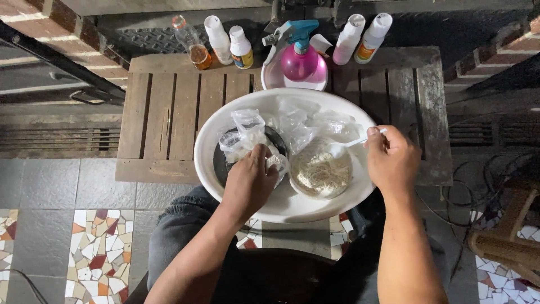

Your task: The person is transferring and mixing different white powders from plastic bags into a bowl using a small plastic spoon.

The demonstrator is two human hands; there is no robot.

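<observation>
A big white basin [225, 121] rests on a low wooden bench [169, 107] in front of me. Inside it lie a dark round dish [220, 164], crumpled clear plastic bags [304, 121] and a small bowl of pale powder [320, 169]. My left hand [250, 180] grips a clear plastic bag [244, 135] over the dark dish. In my right hand [391, 157], a white plastic spoon [349, 145] is held with its scoop over the powder bowl.
Along the bench's far edge stand a bottle of amber liquid [194, 45], two white bottles [229, 42], a pink spray bottle [301, 56] and two more white bottles [363, 36]. Brick walls flank the bench. A wicker stool [506, 242] and cables [461, 186] sit at right.
</observation>
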